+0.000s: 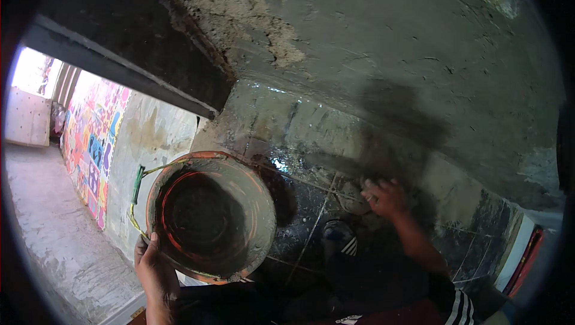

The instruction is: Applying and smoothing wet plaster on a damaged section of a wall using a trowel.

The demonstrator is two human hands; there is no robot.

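Note:
My left hand is closed on the rim of an orange bucket, thumb on top, beside the lower end of its rope handle. The bucket is tilted toward me and coated with grey mortar; wet mortar lies dark in the bottom. A green grip covers the middle of the yellow handle. My right hand is over the dark floor, its fingers curled by a greyish, mortar-smeared shape. What that shape is, and whether the fingers hold it, is too dim to make out.
Ahead is a wall with fresh grey plaster and a rough patch. Wet dark tiles cover the floor. My shoe stands between the hands. At left, a dark door frame borders an opening with a colourful wall.

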